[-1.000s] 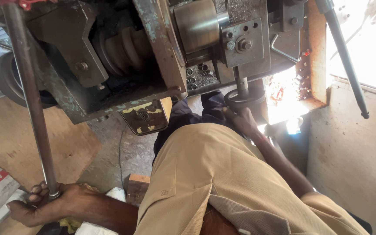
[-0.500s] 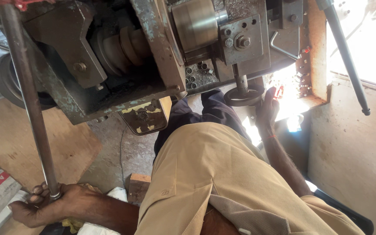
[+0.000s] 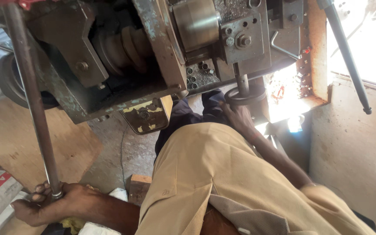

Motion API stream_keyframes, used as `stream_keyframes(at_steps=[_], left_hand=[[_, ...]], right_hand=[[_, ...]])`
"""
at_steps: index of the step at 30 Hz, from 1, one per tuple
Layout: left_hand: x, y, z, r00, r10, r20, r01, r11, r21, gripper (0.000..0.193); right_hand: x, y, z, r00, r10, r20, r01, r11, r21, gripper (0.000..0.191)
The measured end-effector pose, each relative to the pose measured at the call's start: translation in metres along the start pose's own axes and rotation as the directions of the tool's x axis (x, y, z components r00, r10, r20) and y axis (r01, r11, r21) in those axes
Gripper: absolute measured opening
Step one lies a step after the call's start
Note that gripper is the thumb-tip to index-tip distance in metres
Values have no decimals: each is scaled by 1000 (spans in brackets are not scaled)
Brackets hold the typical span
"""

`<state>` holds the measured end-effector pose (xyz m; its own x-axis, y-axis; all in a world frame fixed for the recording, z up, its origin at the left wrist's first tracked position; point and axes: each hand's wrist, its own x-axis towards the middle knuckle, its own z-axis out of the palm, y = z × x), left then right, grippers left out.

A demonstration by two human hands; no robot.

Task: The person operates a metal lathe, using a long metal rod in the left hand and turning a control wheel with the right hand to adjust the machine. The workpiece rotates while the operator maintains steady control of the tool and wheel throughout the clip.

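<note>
Left hand: the left hand (image 3: 51, 204) is closed around the lower end of a long steel lever rod (image 3: 31, 100), fingers wrapped about it, at the machine's left side.
Right hand: the right hand (image 3: 238, 117) rests on the dark round handwheel (image 3: 245, 96) under the machine's right end; fingers laid over its rim, grip not clearly visible.
Machine: worn grey metal machine (image 3: 153, 56) above the person's lap.
Floor: a wooden block (image 3: 139, 188) lies below.

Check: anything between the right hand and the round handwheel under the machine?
Nothing visible. The right hand already rests against the dark handwheel, fingers on its rim. The left hand is closed around the long steel lever, well clear.
</note>
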<state>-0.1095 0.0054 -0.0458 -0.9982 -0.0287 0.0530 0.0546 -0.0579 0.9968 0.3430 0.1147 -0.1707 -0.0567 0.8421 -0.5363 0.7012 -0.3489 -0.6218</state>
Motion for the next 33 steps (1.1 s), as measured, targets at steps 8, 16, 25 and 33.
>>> stream_keyframes(at_steps=[8, 16, 25, 33], left_hand=[[0, 2, 3, 999, -25, -20, 25, 999, -31, 34], [-1, -5, -16, 994, -87, -70, 84, 996, -44, 20], [4, -4, -1, 991, 53, -122, -44, 996, 77, 32], [14, -6, -5, 999, 39, 1, -39, 999, 1, 35]], right_hand=[[-7, 38, -53, 970, 206, 126, -241, 862, 446, 35], [21, -2, -38, 953, 289, 88, -287, 957, -35, 40], [10, 12, -10, 959, -214, 188, 268, 901, -342, 39], [7, 42, -41, 919, 393, 7, -336, 775, 535, 36]])
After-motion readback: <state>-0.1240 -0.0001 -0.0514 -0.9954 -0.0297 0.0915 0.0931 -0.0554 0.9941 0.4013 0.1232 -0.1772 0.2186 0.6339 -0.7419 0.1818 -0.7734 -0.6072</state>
